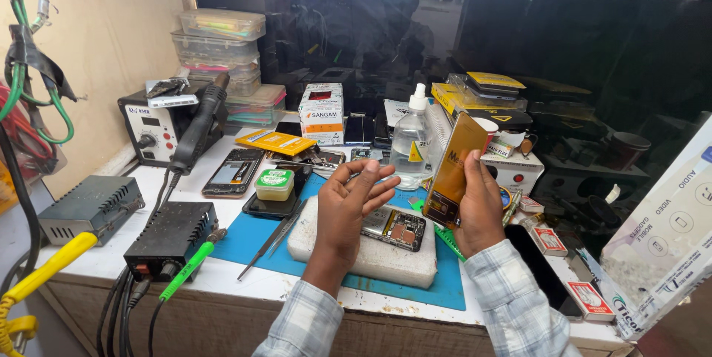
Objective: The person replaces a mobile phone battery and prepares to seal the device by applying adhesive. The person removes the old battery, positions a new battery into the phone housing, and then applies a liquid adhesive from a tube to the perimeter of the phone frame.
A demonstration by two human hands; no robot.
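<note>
My right hand (480, 209) holds a flat gold and black packet (456, 170) upright, tilted toward me. My left hand (352, 207) hovers beside it with fingers spread and nothing in it, just above an opened phone (394, 228) whose inner boards show. That phone lies on a white foam block (371, 257), which rests on a blue work mat (245, 237).
Tweezers (268, 240) lie on the mat left of the block. Further left are a black power unit (170, 238), a hot-air station (159, 129), another opened phone (233, 172) and a small green-lidded jar (274, 183). A clear liquid bottle (410, 142), boxes and stacked cases crowd the back and right.
</note>
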